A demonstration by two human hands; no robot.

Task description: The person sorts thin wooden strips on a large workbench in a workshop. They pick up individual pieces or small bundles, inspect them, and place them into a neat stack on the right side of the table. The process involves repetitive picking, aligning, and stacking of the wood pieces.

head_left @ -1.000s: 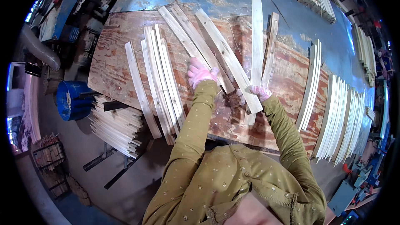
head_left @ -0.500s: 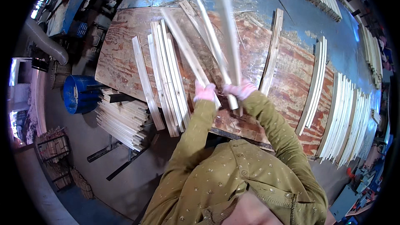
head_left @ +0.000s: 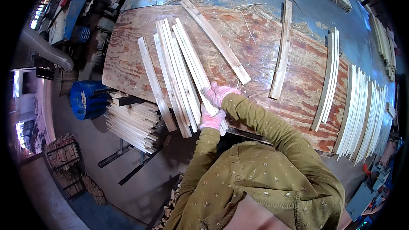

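Note:
Both my hands wear pink and white gloves and close round the near end of a few long pale wooden strips (head_left: 190, 57). My left hand (head_left: 212, 120) grips them at the table's front edge. Just beyond it, my right hand (head_left: 220, 93) wraps them from the right side. How many strips are in the grip is hard to tell. Left of them, several similar strips (head_left: 171, 74) lie side by side, and a single strip (head_left: 156, 83) lies farther left. A loose board (head_left: 217, 42) slants across the table to the right of my hands.
Another board (head_left: 281, 55) lies on the worn plywood top (head_left: 255, 38), with a few strips (head_left: 328, 79) and dense rows of strips (head_left: 352, 110) farther right. A stack of wood (head_left: 130, 123) and a blue barrel (head_left: 84, 100) stand left of the table. Machinery (head_left: 81, 17) is at the far left.
The strips raised in my right hand have come down and left, alongside the one in my left hand. My right hand has moved left, close to my left hand.

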